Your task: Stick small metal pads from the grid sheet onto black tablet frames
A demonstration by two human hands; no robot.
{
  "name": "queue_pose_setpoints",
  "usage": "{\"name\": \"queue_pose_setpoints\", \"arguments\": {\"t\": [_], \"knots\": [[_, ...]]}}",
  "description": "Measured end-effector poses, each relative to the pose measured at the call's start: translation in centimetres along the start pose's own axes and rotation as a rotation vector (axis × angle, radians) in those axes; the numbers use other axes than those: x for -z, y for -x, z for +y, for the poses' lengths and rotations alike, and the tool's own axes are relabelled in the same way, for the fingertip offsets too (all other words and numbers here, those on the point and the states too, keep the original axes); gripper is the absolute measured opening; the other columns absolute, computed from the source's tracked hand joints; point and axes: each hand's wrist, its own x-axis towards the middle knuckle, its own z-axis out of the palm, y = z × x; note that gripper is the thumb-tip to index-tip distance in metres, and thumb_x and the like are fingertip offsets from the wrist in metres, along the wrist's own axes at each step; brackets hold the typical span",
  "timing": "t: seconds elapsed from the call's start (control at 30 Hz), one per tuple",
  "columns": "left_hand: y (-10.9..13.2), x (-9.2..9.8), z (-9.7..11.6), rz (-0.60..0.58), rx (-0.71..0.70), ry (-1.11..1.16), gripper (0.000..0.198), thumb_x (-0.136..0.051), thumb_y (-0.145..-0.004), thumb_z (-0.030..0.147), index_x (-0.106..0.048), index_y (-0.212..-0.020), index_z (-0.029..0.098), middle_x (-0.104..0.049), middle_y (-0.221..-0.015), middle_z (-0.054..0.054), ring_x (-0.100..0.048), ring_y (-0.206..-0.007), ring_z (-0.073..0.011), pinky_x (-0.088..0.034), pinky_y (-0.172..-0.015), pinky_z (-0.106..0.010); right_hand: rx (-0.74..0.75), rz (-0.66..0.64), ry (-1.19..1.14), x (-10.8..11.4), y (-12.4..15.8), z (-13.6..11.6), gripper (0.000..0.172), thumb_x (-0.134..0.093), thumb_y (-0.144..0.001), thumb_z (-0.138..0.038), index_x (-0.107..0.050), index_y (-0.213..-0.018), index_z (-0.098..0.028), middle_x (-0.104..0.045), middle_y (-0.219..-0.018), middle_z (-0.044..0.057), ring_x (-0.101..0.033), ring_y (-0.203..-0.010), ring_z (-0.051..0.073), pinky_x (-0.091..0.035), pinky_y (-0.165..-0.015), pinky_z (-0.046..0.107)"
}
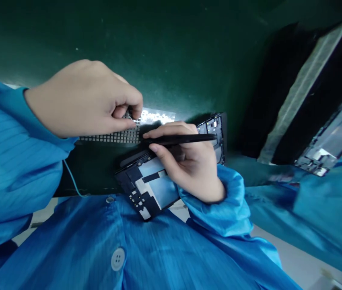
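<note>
Here we are on the dark green tabletop (171, 52), and the trouble spot is the opened tablet-like device (163, 191), lying askew under the right hand (193, 163) with its lower corner poking past the near edge, over the wearer's blue coat (92, 241). What supports that corner doesn't show, so a nudge from the right forearm, or a lean forward, could tip the whole thing towards the lap! Right fingers, then: thumb and index gripping a slim black tool (186, 139) (tweezers by the look of it, though seen this edge-on I can't swear to it), one end pointing towards the left hand. That tool sits right above bare inner parts; a slip of the grip could scratch the board or the pale bluish panel. Over to the left hand (88, 98), and it's curled over a gridded sheet of small squares (110, 139), thumb and index tips close together at the sheet's end; whether they're nipping a square, I can't tell. Squares that small could stick to a fingertip or come up two at a time if the pinch is clumsy, and glare on the glossy clear strip (159, 116) just beyond might hide a stray one. And look, a thin blue cord (73, 179) dangles by the left cuff; a wide sweep of that arm could snag it!
</note>
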Motion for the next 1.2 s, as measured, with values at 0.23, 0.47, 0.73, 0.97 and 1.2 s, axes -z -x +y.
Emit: {"name": "queue_pose_setpoints", "arguments": {"t": [0.23, 0.47, 0.73, 0.97, 1.2], "knots": [[0.2, 0.0, 0.2, 0.001, 0.005, 0.068, 0.020, -0.077, -0.096, 0.022, -0.074, -0.085, 0.006, -0.061, -0.078, 0.009, -0.078, -0.134, -0.0392, -0.053, -0.112, -0.082, -0.033, -0.019, 0.005, -0.5, -0.2, 0.2, 0.015, -0.078, -0.108, -0.019, -0.077, -0.120, -0.026, -0.090, -0.117, 0.002, -0.084, -0.116, 0.026, -0.060, -0.107, 0.047], [0.0, 0.2, -0.4, 0.042, -0.042, 0.054, 0.010, -0.087, -0.088, 0.023, -0.081, -0.090, 0.016, -0.062, -0.076, 0.008, -0.082, -0.109, -0.0310, -0.055, -0.119, -0.072, -0.161, 0.064, -0.411, 0.3, -0.1, 0.4, 0.006, -0.077, -0.109, -0.029, -0.080, -0.113, -0.028, -0.089, -0.110, 0.001, -0.084, -0.104, 0.023, -0.068, -0.096, 0.045], [5.2, -4.7, 4.2, 0.280, -0.165, -0.103, 0.071, -0.046, -0.103, 0.086, -0.075, -0.102, 0.022, -0.057, -0.089, -0.008, -0.059, -0.070, -0.0244, -0.062, -0.077, -0.051, -0.469, 0.745, -0.490, 4.4, 9.1, 2.0, 0.011, -0.087, -0.100, -0.036, -0.083, -0.104, -0.027, -0.082, -0.092, 0.001, -0.073, -0.076, 0.016, -0.059, -0.067, 0.029], [6.4, -8.3, 6.3, 0.243, -0.077, 0.084, 0.087, -0.066, -0.089, 0.090, -0.073, -0.139, 0.019, -0.065, -0.120, -0.021, -0.063, -0.123, -0.0554, -0.049, -0.113, -0.084, -0.409, 0.704, -0.275, 2.8, 15.4, 4.6, 0.007, -0.074, -0.107, -0.032, -0.073, -0.114, -0.028, -0.077, -0.100, 0.003, -0.078, -0.095, 0.020, -0.063, -0.073, 0.031], [6.2, -8.0, 5.6, 0.210, 0.012, 0.224, 0.088, -0.083, -0.077, 0.088, -0.073, -0.142, 0.029, -0.065, -0.133, -0.020, -0.054, -0.140, -0.0629, -0.034, -0.128, -0.090, -0.291, 0.683, -0.311, 2.2, 15.1, 5.5, 0.012, -0.066, -0.112, -0.021, -0.071, -0.120, -0.029, -0.076, -0.104, 0.003, -0.076, -0.099, 0.016, -0.064, -0.078, 0.028]]}}
